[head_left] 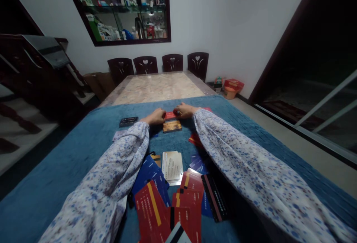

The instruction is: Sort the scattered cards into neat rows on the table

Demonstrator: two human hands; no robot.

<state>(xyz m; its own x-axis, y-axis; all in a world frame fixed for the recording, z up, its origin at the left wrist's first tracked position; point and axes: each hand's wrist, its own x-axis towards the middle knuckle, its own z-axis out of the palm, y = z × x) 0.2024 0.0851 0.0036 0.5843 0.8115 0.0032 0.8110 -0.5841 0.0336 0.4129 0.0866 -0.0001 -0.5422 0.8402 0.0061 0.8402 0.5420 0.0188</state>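
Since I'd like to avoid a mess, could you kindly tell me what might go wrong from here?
The left hand and right hand are at the red card, close to the gold card, and might nudge the latter. The right sleeve partly covers the orange-red cards in this view and could drag them. The overlapping red cards in the foreground might slide apart if bumped.

You can pass on the left of the blue cloth point(44, 183). Red cards point(147, 213) block the near middle, chairs point(152, 67) the far end.
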